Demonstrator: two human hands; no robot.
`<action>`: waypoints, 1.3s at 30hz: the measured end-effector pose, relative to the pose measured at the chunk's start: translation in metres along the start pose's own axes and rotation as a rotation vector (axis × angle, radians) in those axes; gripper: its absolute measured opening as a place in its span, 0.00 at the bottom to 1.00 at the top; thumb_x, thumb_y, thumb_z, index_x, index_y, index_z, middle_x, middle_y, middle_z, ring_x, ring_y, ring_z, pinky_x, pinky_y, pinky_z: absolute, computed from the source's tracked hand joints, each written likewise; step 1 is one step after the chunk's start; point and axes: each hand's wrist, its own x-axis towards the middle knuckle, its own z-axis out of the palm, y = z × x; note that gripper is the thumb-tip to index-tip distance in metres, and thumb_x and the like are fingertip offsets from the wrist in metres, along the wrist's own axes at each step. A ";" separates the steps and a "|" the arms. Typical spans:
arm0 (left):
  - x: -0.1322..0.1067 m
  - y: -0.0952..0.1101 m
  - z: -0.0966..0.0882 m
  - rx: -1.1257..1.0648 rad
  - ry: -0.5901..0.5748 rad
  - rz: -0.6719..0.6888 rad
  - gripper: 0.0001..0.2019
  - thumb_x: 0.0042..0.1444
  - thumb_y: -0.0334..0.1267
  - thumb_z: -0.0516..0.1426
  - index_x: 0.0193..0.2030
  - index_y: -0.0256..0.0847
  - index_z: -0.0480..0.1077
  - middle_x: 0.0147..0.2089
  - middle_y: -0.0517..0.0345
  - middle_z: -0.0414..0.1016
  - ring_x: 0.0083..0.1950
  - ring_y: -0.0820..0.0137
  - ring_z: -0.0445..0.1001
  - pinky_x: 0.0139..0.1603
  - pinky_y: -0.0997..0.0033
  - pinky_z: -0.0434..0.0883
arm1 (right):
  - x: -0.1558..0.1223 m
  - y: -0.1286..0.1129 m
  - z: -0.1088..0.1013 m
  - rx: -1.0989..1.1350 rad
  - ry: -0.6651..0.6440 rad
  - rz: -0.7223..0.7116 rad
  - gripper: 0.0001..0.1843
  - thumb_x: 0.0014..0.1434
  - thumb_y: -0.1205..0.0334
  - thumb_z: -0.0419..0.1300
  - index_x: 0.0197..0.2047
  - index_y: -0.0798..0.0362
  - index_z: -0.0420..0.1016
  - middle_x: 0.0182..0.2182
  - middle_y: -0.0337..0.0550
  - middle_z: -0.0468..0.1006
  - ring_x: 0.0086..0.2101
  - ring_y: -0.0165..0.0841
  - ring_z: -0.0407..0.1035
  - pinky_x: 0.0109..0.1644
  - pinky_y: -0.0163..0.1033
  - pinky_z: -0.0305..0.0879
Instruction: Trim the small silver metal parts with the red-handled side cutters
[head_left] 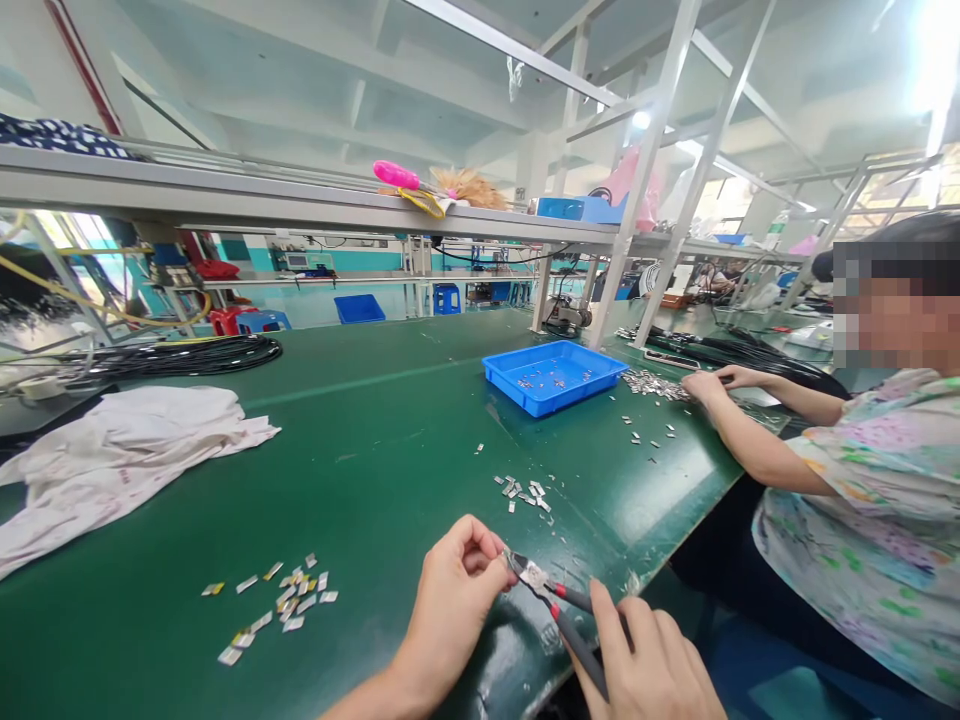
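My right hand (645,660) is wrapped round the dark grey handles of a pair of cutting pliers (535,577) with red bands near the joint. The jaws point left and meet the fingertips of my left hand (457,590). That hand is closed in a pinch on a small piece, mostly hidden by the fingers and too small to name. On the green table (390,450), a group of small flat silvery pieces (289,600) lies left of my left hand, some with yellow on them. Another group of small silvery pieces (525,492) lies just beyond the pliers.
A shallow blue tray (555,402) holding a few small pieces stands farther back. At the right, a co-worker (862,480) handles a heap of small pieces (652,386). White cloth (135,450) and coiled black cable (187,355) lie at left. A shelf (300,205) spans above the table.
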 end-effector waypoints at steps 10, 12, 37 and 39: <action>0.000 -0.004 -0.001 0.039 0.031 0.006 0.07 0.47 0.30 0.57 0.25 0.40 0.61 0.29 0.60 0.71 0.30 0.71 0.70 0.32 0.74 0.66 | 0.001 -0.008 0.003 -0.031 0.015 0.014 0.21 0.53 0.59 0.55 0.48 0.61 0.64 0.30 0.47 0.68 0.28 0.36 0.59 0.29 0.40 0.54; 0.000 -0.003 -0.001 0.028 0.027 -0.003 0.07 0.47 0.30 0.57 0.25 0.40 0.61 0.29 0.60 0.71 0.30 0.71 0.70 0.32 0.74 0.66 | 0.000 -0.008 0.006 -0.032 0.010 0.013 0.21 0.53 0.60 0.54 0.49 0.61 0.64 0.30 0.46 0.68 0.28 0.35 0.60 0.30 0.40 0.55; 0.000 0.002 0.000 -0.078 0.006 -0.059 0.07 0.46 0.27 0.57 0.25 0.40 0.60 0.28 0.60 0.71 0.29 0.71 0.71 0.32 0.73 0.67 | -0.005 0.001 0.010 0.028 -0.025 -0.077 0.16 0.57 0.58 0.51 0.46 0.58 0.67 0.26 0.40 0.67 0.24 0.29 0.64 0.27 0.35 0.60; 0.000 0.004 0.000 -0.097 0.005 -0.078 0.08 0.45 0.27 0.56 0.25 0.40 0.60 0.28 0.60 0.70 0.28 0.71 0.71 0.32 0.73 0.67 | -0.006 0.003 0.014 0.118 -0.077 -0.091 0.14 0.58 0.54 0.52 0.43 0.55 0.68 0.24 0.36 0.65 0.22 0.25 0.63 0.24 0.30 0.59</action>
